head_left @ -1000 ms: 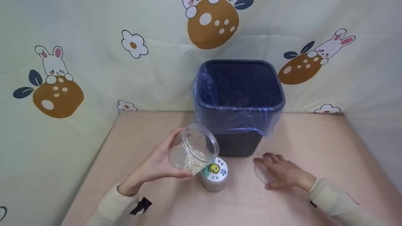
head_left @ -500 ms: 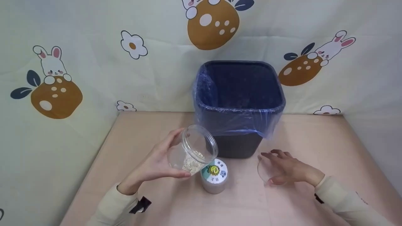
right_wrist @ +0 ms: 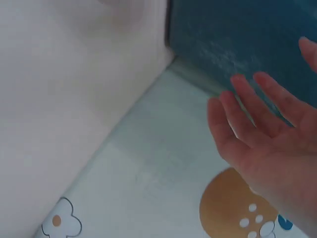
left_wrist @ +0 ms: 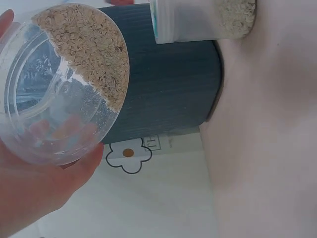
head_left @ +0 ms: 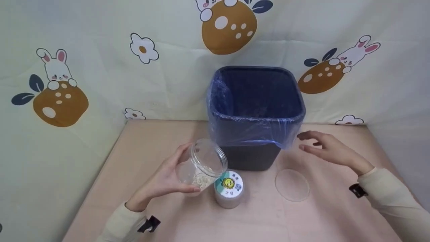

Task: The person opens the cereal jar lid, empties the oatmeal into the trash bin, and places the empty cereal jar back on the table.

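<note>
My left hand point(head_left: 164, 178) grips a clear plastic jar point(head_left: 184, 169), lidless and tilted with its mouth toward the right. Pale oat-like flakes point(left_wrist: 94, 49) lie heaped along its lower side. A second jar point(head_left: 229, 200) stands upright just beyond, capped with a printed sunflower lid point(head_left: 231, 184); the left wrist view shows flakes inside it too. On the table to the right lies a clear round lid point(head_left: 292, 185), untouched. My right hand point(head_left: 331, 148) hovers beside the bin's right side, fingers relaxed and holding nothing.
A dark bin point(head_left: 252, 156) with a blue plastic liner point(head_left: 248, 131) stands behind the jars. The pink table point(head_left: 154, 134) meets a printed cloth wall point(head_left: 174, 77) at the back and sides.
My right hand has let go of the clear lid, leaving it on the table, and has moved up and right toward the bin's side. The left hand and jar shifted slightly left.
</note>
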A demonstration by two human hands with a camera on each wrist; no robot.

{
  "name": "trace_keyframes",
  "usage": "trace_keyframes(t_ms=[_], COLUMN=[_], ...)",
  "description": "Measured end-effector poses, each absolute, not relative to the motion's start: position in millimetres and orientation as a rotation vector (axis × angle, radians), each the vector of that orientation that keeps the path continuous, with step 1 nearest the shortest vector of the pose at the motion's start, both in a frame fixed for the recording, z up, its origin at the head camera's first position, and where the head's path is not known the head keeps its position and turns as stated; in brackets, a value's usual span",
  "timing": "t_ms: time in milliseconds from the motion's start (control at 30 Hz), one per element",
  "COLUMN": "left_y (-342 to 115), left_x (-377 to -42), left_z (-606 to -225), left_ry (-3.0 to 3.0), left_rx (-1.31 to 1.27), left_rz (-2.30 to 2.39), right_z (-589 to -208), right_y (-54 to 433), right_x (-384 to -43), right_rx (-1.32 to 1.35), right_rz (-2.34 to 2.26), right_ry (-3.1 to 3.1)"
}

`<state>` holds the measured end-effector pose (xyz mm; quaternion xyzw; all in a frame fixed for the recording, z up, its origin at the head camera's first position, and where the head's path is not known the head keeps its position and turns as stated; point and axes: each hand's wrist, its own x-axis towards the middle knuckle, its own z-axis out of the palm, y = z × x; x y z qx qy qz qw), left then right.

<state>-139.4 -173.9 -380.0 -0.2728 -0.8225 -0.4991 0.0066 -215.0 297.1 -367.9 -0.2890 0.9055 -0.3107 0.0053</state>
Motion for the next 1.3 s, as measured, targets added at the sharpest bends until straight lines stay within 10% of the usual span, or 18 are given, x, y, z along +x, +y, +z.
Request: trace_keyframes(t_ms=[667,1300], left_y=[-191.7,-203.6], left_x=[-148.0,-146.7], left_z=[-407.3,-422.6], left_ry=[-2.563,-2.581], left_rx=[-0.763,-0.723], left_rz=[-1.622,-1.632], right_z=[-255.7,-264.7], right_y=[266.3,256.0], right_x=[-268.9,-278.8], right_rx=[-0.668,-0.542], right_rz=[-1.09,-1.034], right_ry=[3.11,3.087])
